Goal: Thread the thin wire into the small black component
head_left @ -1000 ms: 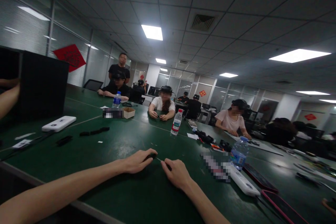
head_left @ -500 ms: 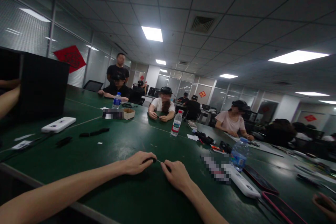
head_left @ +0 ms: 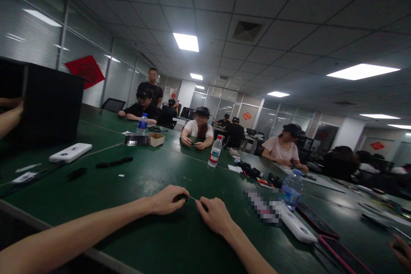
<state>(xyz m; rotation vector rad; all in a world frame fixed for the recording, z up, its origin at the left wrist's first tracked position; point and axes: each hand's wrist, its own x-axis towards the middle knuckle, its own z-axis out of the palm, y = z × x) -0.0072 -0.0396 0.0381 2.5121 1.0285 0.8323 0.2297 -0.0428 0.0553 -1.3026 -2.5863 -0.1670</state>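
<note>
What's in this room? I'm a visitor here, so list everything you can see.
table: one, dark green, across the view
power banks: two, white, on the table at left and right
water bottles: three, clear, on the table
cardboard box: one, tan, on the table's far side
phones: two, dark, one pink-edged, at lower right
black box: one, black, at left
seated people: three clearly seen, across the table
standing person: one, black shirt, behind them
paper diamond: one, red, on the window blinds
thin wire: one, pale, between the hands
small black piece: one, black, at the left hand's fingers
left hand: one, bare, pinching at the piece
right hand: one, bare, at the wire's end
</note>
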